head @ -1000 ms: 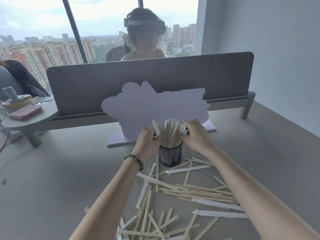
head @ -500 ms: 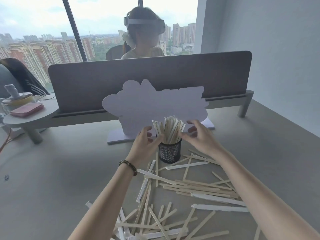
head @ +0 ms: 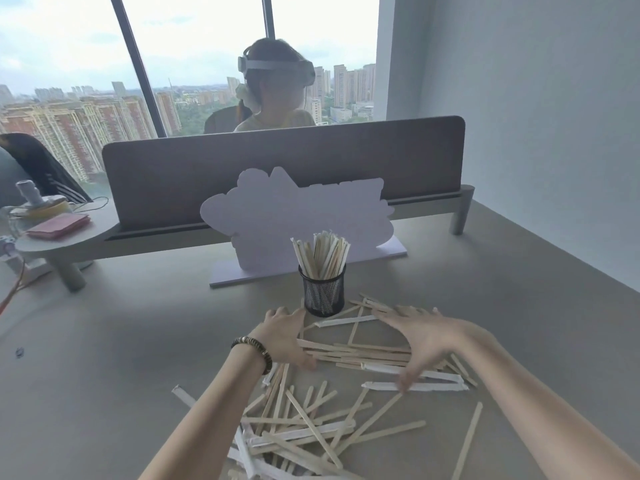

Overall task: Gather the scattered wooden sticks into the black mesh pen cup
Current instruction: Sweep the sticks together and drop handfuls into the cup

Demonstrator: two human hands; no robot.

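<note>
2 open hands bracket a bundle of wooden sticks (head: 360, 355) on the table (head: 121, 341): left hand (head: 282, 336) and right hand (head: 420, 341), fingers spread, gripping nothing. Just beyond them stands the black mesh pen cup (head: 322, 294), packed with upright sticks.

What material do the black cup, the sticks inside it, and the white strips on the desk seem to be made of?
Black cup: likely metal wire mesh, matte black; light shows through its fine grid.
Sticks in the cup: pale unfinished wood, by their flat shape and tan, dull colour.
White strips: probably paper wrappers around sticks; matte white with slightly ragged ends, though this cannot be confirmed.
</note>
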